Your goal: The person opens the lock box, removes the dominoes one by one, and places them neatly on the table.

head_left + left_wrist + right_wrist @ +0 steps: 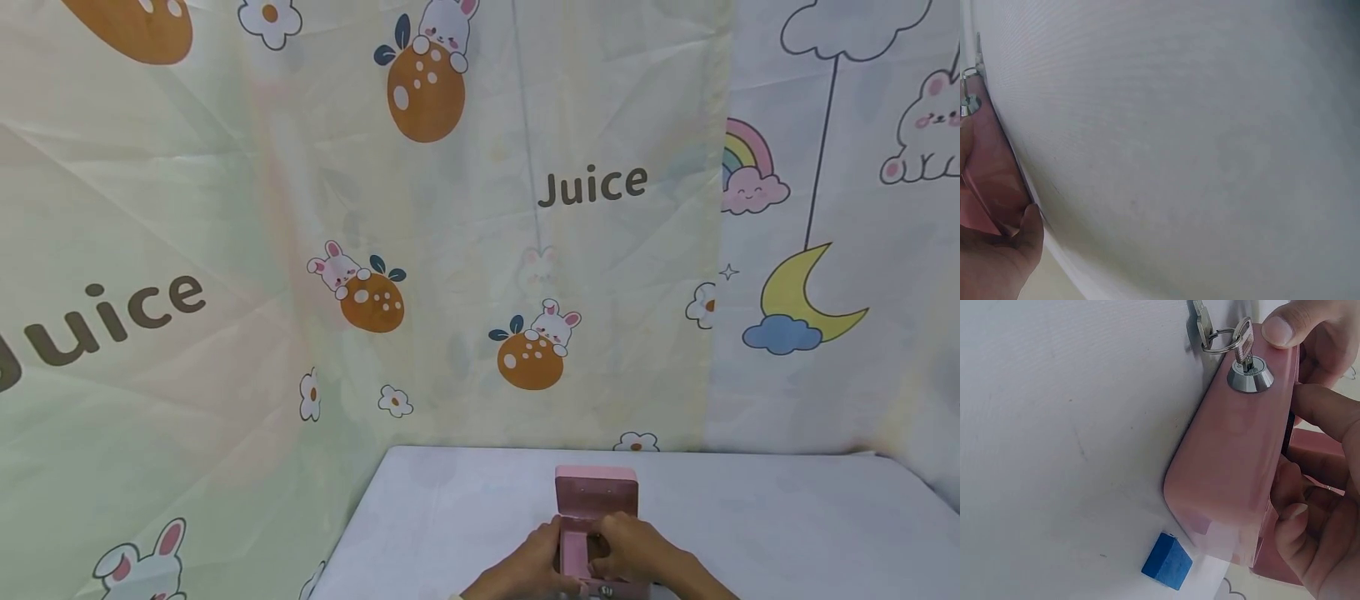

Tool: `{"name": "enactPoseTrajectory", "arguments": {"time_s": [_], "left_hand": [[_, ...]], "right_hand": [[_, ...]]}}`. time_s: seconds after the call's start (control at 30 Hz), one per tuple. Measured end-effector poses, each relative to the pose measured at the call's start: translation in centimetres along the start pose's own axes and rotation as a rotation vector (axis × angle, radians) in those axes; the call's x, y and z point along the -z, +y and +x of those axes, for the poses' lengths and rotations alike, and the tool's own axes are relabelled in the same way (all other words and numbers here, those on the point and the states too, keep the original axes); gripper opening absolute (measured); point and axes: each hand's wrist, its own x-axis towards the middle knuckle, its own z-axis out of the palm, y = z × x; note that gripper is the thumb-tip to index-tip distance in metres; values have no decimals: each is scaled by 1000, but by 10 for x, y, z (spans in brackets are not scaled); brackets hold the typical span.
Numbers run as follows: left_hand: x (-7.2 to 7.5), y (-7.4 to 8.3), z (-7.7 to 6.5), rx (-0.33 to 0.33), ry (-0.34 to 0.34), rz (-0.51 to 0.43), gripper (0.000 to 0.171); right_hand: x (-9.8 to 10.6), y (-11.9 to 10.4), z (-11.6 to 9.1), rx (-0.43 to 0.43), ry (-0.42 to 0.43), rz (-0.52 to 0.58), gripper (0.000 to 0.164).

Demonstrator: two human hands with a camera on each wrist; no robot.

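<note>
A pink metal cash box (pixel 576 554) stands on the table with its lid (pixel 597 492) raised at the back. A silver lock (pixel 1250 376) sits in its front wall, with a key (pixel 1244 340) in it and a second key (pixel 1202 322) hanging from the ring. My left hand (pixel 531 560) grips the box's left side, its thumb on the front wall near the lock. Over the right part of the opening, my right hand (pixel 632 546) reaches in with bent fingers; I cannot tell whether they hold anything inside.
A blue block (pixel 1167 561) lies on the white tabletop (pixel 465 492) near the box's right front corner. Printed cloth curtains (pixel 450 208) hang behind the table and along its left side.
</note>
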Motion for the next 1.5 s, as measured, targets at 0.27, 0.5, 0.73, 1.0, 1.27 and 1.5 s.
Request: {"name": "enactPoseTrajectory", "arguments": {"time_s": [0.27, 0.5, 0.73, 1.0, 1.27, 1.5], "left_hand": [[0, 0, -1, 11, -17, -37, 83], [2, 3, -2, 15, -18, -43, 82], [1, 1, -1, -29, -23, -74, 82], [2, 3, -2, -11, -20, -74, 82], [-1, 0, 0, -17, -33, -126, 85], [-1, -2, -1, -32, -18, -75, 84]], "right_hand": [[7, 2, 0, -39, -12, -29, 37], [7, 4, 1, -79, -9, -38, 37], [8, 3, -1, -104, -7, -76, 40], [13, 7, -7, -79, 6, -59, 39], [12, 11, -7, -94, 0, -26, 41], [11, 14, -8, -72, 5, -35, 36]]}}
